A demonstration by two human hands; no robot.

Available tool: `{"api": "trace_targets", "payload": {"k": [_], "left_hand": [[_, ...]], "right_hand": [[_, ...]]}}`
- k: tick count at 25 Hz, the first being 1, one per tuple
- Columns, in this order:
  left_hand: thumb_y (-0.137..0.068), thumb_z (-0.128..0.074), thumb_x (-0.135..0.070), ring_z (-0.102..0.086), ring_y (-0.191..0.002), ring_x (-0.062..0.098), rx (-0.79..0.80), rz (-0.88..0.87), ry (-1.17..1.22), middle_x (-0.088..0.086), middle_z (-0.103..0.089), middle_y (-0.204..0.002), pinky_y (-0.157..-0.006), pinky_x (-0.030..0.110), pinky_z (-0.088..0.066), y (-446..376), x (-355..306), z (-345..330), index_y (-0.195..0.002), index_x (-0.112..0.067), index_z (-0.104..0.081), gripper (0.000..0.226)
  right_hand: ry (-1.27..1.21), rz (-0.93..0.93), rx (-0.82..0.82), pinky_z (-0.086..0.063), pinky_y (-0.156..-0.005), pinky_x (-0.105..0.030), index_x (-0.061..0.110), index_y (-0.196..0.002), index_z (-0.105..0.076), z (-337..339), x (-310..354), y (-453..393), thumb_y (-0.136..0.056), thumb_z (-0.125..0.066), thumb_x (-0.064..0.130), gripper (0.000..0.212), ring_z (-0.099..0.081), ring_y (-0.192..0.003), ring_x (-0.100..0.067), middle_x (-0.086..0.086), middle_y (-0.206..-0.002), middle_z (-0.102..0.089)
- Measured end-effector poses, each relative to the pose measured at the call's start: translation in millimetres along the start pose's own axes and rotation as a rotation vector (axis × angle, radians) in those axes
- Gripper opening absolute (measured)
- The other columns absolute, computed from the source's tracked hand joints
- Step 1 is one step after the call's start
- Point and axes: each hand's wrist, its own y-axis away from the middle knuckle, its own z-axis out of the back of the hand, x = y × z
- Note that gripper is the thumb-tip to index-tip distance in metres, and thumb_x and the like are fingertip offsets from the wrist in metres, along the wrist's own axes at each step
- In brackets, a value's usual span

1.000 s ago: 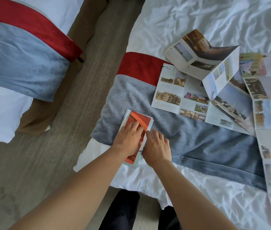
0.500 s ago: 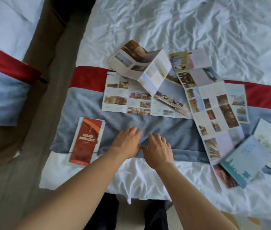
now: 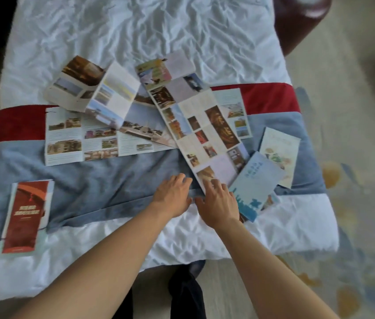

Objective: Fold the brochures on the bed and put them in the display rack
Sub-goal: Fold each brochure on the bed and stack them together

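A folded red brochure (image 3: pixel 26 215) lies flat at the bed's near left. Several unfolded brochures are spread across the middle: a wide one with building photos (image 3: pixel 83 137), a half-open one (image 3: pixel 94 86) above it, and a long strip brochure (image 3: pixel 202 125) running diagonally. A folded blue brochure (image 3: pixel 256 180) and a pale one (image 3: pixel 278 150) lie to the right. My left hand (image 3: pixel 172 195) rests open on the grey bed runner (image 3: pixel 117 178). My right hand (image 3: pixel 218 199) has its fingers spread on the near end of the long strip brochure. No display rack is in view.
The bed (image 3: pixel 149 33) has a crumpled white sheet and a red band (image 3: pixel 18 123) across the runner. A dark chair (image 3: pixel 301 21) stands at the far right. Patterned carpet (image 3: pixel 354 157) runs along the right side; my legs show at the bed's near edge.
Both hands left the folded red brochure, which stays at the near left, and moved right across the runner; my right hand now touches the long strip brochure's near end.
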Motion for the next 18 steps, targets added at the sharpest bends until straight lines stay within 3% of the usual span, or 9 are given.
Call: {"api": "trace_targets", "payload": {"k": [7, 12, 18], "left_hand": [[-0.095, -0.052, -0.038, -0.044, -0.128, 0.03, 0.018, -0.09, -0.045, 0.008, -0.048, -0.133, -0.104, 0.043, -0.039, -49.8, -95.3, 12.6, -0.131, -0.016, -0.045, 0.042], [-0.096, -0.051, -0.038, -0.047, -0.123, 0.03, 0.108, -0.08, -0.037, 0.008, -0.047, -0.134, -0.102, 0.047, -0.042, -80.9, -115.8, 23.9, -0.134, -0.016, -0.043, 0.044], [-0.097, -0.049, -0.037, -0.042, -0.129, 0.028, 0.174, -0.093, -0.002, 0.007, -0.04, -0.144, -0.101, 0.044, -0.042, -135.1, -122.6, 25.0, -0.143, -0.019, -0.036, 0.051]], "right_hand": [[-0.048, -0.152, 0.007, -0.042, -0.097, -0.043, 0.022, -0.142, -0.038, 30.8, -99.8, 7.2, -0.096, -0.05, 0.043, 0.052, -0.048, -0.122, -0.029, -0.005, -0.138, -0.049], [-0.116, -0.26, 0.023, -0.042, -0.102, -0.042, 0.023, -0.146, -0.035, 38.3, -134.4, 0.4, -0.095, -0.05, 0.044, 0.057, -0.047, -0.124, -0.027, -0.005, -0.14, -0.048], [-0.125, -0.321, 0.026, -0.048, -0.096, -0.042, 0.022, -0.147, -0.033, 46.5, -157.4, -34.0, -0.096, -0.047, 0.044, 0.057, -0.049, -0.12, -0.027, -0.006, -0.138, -0.049]]}}
